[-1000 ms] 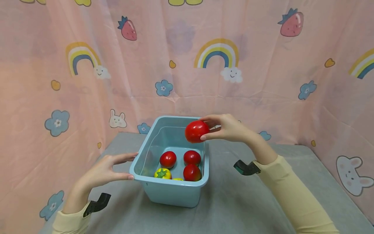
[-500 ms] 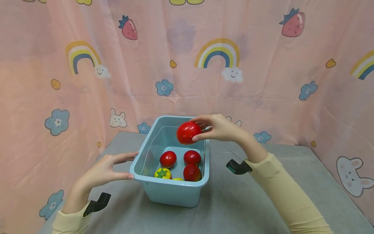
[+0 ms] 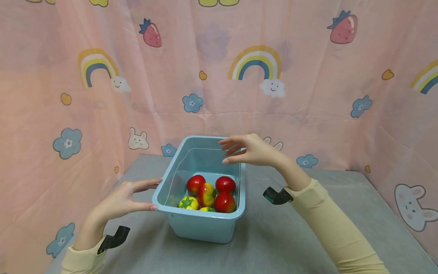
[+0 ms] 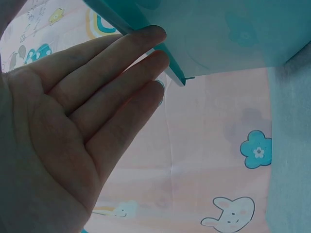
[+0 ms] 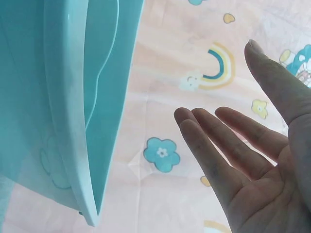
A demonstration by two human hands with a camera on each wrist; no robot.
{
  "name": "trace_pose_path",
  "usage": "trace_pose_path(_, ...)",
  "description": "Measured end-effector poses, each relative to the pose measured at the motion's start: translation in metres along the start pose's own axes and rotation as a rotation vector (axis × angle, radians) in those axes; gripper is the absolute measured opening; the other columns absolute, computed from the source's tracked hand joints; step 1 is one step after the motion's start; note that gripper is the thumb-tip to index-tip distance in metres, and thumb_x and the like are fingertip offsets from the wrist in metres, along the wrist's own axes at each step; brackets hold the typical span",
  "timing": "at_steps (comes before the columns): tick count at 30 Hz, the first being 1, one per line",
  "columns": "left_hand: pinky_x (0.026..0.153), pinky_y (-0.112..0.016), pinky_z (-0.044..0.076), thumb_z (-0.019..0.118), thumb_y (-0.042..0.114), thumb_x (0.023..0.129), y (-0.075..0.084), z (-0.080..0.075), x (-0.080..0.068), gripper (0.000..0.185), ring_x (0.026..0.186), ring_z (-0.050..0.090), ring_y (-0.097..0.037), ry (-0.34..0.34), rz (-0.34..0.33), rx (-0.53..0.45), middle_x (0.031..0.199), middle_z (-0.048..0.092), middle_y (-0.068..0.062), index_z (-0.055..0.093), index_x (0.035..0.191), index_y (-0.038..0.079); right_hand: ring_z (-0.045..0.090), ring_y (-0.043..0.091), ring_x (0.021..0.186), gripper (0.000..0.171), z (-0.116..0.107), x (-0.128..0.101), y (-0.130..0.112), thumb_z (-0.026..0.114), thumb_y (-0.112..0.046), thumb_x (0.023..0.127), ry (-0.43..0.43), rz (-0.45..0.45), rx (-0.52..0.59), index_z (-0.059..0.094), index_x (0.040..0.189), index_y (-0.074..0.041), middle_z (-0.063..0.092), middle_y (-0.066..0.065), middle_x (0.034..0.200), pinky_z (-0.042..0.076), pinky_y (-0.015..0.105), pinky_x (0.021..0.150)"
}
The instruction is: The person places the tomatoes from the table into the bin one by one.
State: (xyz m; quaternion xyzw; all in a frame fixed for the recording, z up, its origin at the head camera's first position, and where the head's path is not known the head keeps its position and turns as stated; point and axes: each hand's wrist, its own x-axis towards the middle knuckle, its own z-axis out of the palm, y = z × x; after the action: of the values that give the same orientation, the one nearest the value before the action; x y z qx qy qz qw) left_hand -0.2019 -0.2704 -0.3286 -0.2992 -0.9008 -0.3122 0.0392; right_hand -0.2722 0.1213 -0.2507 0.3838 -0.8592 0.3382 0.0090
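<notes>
Right hand: the person's right hand [image 3: 251, 151] hovers above the far right corner of the light blue rectangular plastic bin [image 3: 202, 222], fingers spread and relaxed, holding nothing. Half a second ago it carried a red ball-shaped toy tomato over the bin; that grip has let go.

Dropped fruit: a red-and-yellow round toy fruit [image 3: 206, 193] now lies in the middle of the bin, where none lay before. It is probably the released one, turned to show a yellow side, though blur makes this uncertain.

Other contents: three red round toy tomatoes [image 3: 224, 184] sit around it, with a yellow toy fruit with a green star-shaped stem [image 3: 188, 203] at the near left. These look almost unmoved since the earlier frames.

Left hand: the left hand [image 3: 120, 198] has stayed where it was, with straight fingers [image 4: 146, 53] and thumb resting against the bin's near left rim, steadying rather than grasping it.

Bin: it stands as before on the grey cloth-covered table [image 3: 280, 236], in front of the pink cartoon-print curtain [image 3: 308, 76].

Meaning: the fruit has been delivered into the bin, the right hand is free, and five fruits appear to be inside.
</notes>
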Motion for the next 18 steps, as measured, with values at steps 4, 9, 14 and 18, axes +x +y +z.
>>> trace_pose_path(4, 0.087, -0.034, 0.052, 0.077, 0.039, 0.077, 0.001, -0.001, 0.0, 0.066, 0.116, 0.06, -0.019, 0.0, 0.01, 0.004, 0.125, 0.063, 0.004, 0.053, 0.136, 0.02, 0.068, 0.022, 0.101, 0.051, -0.003, -0.006, 0.001, 0.075, -0.029, 0.081, 0.003, 0.013, -0.002, 0.059, 0.127, -0.013, 0.068, 0.006, 0.115, 0.055, 0.034, 0.081)
trace_pose_path(9, 0.089, -0.032, 0.051, 0.078, 0.039, 0.076, 0.001, -0.001, 0.001, 0.066, 0.116, 0.06, -0.018, 0.009, 0.026, 0.017, 0.124, 0.064, 0.004, 0.055, 0.135, 0.019, 0.068, 0.022, 0.102, 0.05, -0.007, -0.019, 0.005, 0.075, -0.026, 0.082, 0.016, 0.035, 0.017, 0.059, 0.127, -0.012, 0.068, 0.006, 0.116, 0.055, 0.034, 0.082)
trace_pose_path(14, 0.088, -0.032, 0.051, 0.079, 0.04, 0.074, 0.001, -0.001, -0.001, 0.066, 0.114, 0.06, -0.013, 0.036, 0.036, 0.041, 0.122, 0.065, 0.007, 0.056, 0.133, 0.02, 0.068, 0.022, 0.102, 0.049, -0.011, -0.031, 0.014, 0.074, -0.024, 0.082, 0.044, 0.032, 0.026, 0.059, 0.127, -0.012, 0.066, 0.009, 0.12, 0.055, 0.035, 0.083)
trace_pose_path(18, 0.088, -0.032, 0.051, 0.08, 0.042, 0.072, 0.001, -0.001, -0.001, 0.066, 0.114, 0.06, -0.009, 0.051, 0.022, 0.047, 0.122, 0.064, 0.011, 0.058, 0.131, 0.023, 0.067, 0.022, 0.104, 0.051, -0.014, -0.041, 0.022, 0.073, -0.025, 0.083, 0.058, 0.054, 0.023, 0.057, 0.129, -0.012, 0.064, 0.012, 0.122, 0.054, 0.036, 0.083)
